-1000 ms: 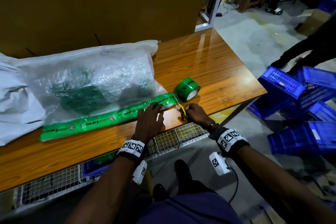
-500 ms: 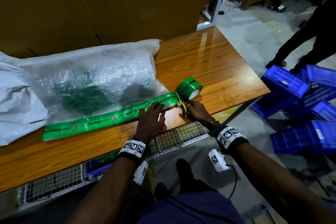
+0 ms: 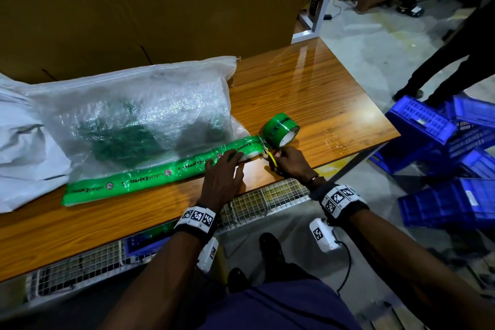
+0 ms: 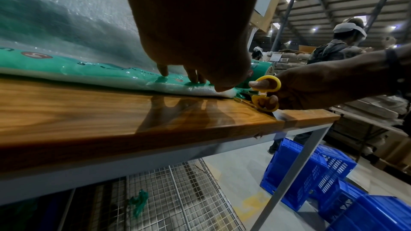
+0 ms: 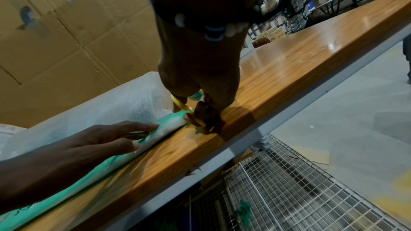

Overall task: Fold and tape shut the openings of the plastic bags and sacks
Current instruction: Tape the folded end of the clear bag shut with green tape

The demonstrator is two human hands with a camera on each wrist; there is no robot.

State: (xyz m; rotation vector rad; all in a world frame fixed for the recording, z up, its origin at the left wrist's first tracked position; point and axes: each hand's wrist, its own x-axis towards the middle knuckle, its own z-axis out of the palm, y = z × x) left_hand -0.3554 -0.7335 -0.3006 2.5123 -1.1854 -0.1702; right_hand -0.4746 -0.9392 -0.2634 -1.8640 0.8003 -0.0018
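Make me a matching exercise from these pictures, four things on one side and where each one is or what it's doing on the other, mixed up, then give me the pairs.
Things
1. scissors
2. tape roll
3. left hand
4. blue crates

Places or states
A. standing on edge on the wooden table, past the end of the bag
B. on the floor to the right of the table
C. pressing flat on the green taped fold
D. held in the right hand, at the tape between bag and roll

Pairs: 1-D, 2-A, 3-C, 4-B
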